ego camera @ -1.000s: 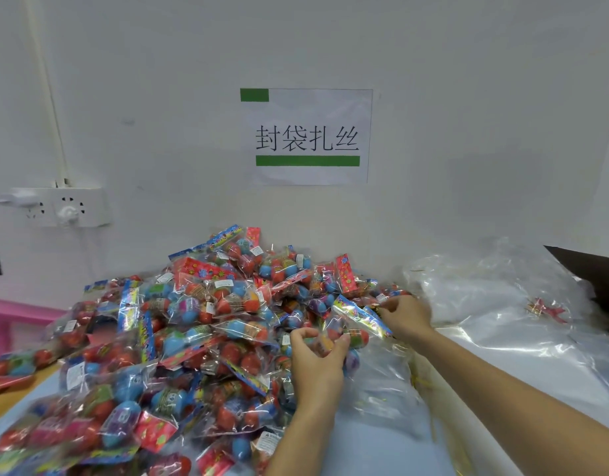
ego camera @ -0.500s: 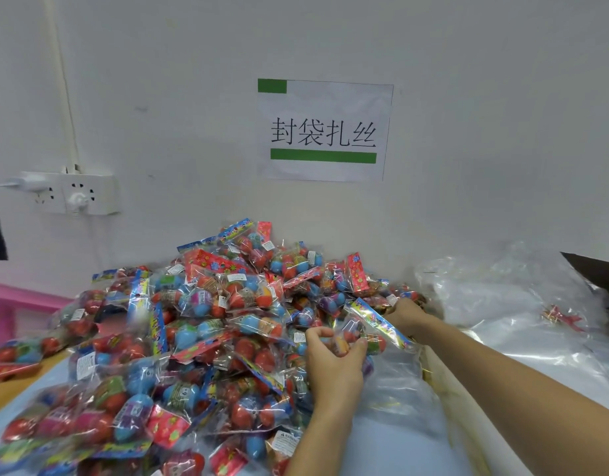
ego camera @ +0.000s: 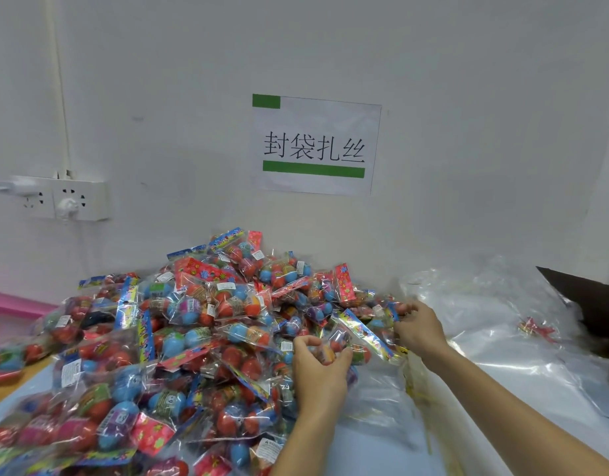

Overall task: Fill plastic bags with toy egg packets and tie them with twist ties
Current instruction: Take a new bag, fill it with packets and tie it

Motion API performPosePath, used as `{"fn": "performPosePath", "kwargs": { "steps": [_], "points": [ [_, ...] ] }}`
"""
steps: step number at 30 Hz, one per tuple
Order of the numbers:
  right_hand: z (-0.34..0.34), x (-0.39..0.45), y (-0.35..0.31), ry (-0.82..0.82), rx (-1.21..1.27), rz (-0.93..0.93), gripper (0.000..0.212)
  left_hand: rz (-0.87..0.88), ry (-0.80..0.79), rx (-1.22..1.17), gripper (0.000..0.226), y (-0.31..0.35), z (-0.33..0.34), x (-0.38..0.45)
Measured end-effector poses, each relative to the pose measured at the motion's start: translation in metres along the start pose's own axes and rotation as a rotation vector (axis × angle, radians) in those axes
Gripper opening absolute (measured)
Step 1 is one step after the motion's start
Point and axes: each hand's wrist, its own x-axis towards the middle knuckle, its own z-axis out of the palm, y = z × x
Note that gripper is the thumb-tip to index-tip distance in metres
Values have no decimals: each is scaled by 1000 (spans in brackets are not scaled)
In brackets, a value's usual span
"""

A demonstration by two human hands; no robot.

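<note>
My left hand (ego camera: pixel 318 371) curls its fingers round an egg packet (ego camera: pixel 356 341) at the near edge of the heap of packets (ego camera: pixel 179 338). My right hand (ego camera: pixel 420 329) pinches another packet on the heap's right side. Clear plastic bags (ego camera: pixel 495 324) lie to the right, with a bundle of twist ties (ego camera: pixel 536 328) on them.

Two bare forearms were in view, entering from bottom edge; no sleeves reached wrists or forearms; left hand (ego camera: pixel 322 367) showed back of hand and short, unpainted thumbnail; right hand (ego camera: pixel 420 329) was likewise bare; fingers on both were slender; right forearm looked longer in frame, running in from lower right corner.
</note>
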Motion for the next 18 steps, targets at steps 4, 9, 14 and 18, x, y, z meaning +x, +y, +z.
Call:
{"fn": "performPosePath", "kwargs": {
  "steps": [4, 9, 14, 18],
  "points": [
    [-7, -7, -1, 123, 132, -62, 33, 13, -6, -5, 37, 2, -1, 1],
    [-21, -24, -12, 166, 233, -68, 53, 87, -15, -48, 38, 5, 1, 1],
    [-35, -52, -13, 166, 350, -109, 15, 188, -80, -91, 34, 9, 5, -4],
    [-41, -68, -17, 157, 434, -213, 22, 242, -188, -97, 33, 9, 6, -9]
  ]
}}
